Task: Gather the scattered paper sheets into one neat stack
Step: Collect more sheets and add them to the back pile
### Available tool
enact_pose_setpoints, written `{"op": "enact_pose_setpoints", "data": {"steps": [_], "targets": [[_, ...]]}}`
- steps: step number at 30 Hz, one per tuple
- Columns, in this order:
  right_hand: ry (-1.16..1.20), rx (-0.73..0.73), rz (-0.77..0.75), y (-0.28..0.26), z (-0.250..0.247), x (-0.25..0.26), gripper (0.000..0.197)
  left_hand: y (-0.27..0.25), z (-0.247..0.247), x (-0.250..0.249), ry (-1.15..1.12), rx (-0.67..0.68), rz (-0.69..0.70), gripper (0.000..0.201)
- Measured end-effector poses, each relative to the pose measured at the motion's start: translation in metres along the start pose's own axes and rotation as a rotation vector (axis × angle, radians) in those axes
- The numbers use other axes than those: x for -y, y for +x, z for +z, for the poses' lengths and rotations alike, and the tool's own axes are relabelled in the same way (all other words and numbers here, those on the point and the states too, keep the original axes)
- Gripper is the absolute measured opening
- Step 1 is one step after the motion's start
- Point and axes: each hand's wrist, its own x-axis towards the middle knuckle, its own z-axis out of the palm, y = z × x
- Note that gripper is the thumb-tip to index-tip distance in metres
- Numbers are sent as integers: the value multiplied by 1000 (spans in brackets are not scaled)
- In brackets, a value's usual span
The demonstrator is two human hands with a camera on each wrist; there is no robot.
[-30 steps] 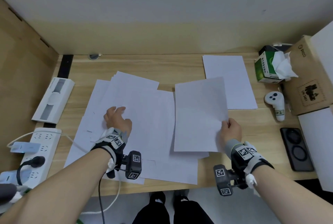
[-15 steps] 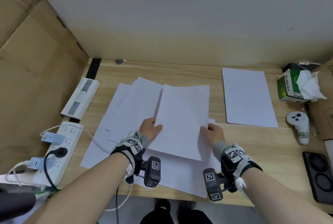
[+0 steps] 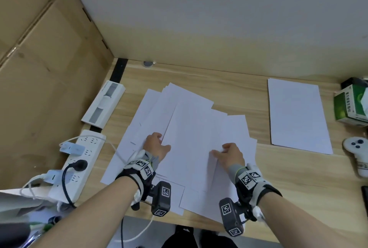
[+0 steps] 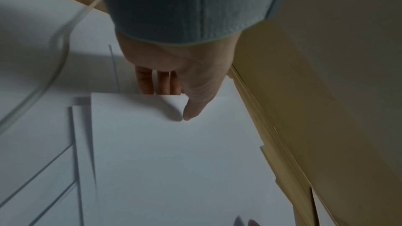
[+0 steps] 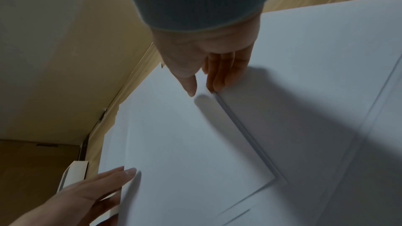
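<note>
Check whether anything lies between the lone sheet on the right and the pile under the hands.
Nothing visible does. Only bare desk separates the lone sheet from the fanned pile that the left hand and right hand hold. The tissue box and the white controller sit further right, off that path.

White paper sheets lie fanned, overlapping; one sheet lies apart.

A power strip (plugs in it), a tissue box.
</note>
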Motion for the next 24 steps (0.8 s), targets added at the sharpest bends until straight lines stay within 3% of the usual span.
{"op": "enact_pose_setpoints", "data": {"steps": [2, 5, 6, 9, 11, 16, 22, 24], "targets": [[-11, -2, 5, 4, 1, 2, 42, 2, -2, -3, 17, 40, -33, 54], [14, 0, 10, 5, -1, 6, 24, 8, -5, -5, 66, 54, -15, 12], [47, 0, 13, 6, -1, 7, 22, 10, -6, -5, 62, 53, -15, 6], [200, 25, 37, 3, 0, 11, 21, 15, -12, -7, -7, 73, -7, 15], [253, 42, 19, 3, 0, 15, 21, 18, -18, -11, -49, 86, 18, 8], [310, 90, -36, 16, 14, 47, 28, 39, -49, -21, -140, -12, 76, 13], [288, 81, -48, 28, 39, 87, 17, 73, -67, -18, -98, -129, 91, 27], [249, 48, -4, 33, 46, 92, 32, 82, -67, -14, -3, -128, 96, 27]]}}
